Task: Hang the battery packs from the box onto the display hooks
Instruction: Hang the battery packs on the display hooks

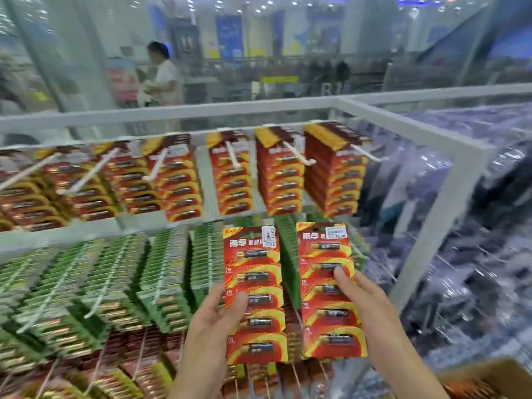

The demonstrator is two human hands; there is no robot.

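Note:
My left hand grips a red and yellow battery pack by its left edge, thumb on the front. My right hand holds a second red battery pack by its right edge, thumb on its face. Both packs are upright, side by side, in front of the rack. Above them, white display hooks carry rows of matching red packs. The cardboard box shows at the bottom right corner, with more packs inside.
Green battery packs fill the middle row of hooks on the left, and darker red packs hang below. A white metal frame borders the rack on the right. Behind the glass, a person stands in the store.

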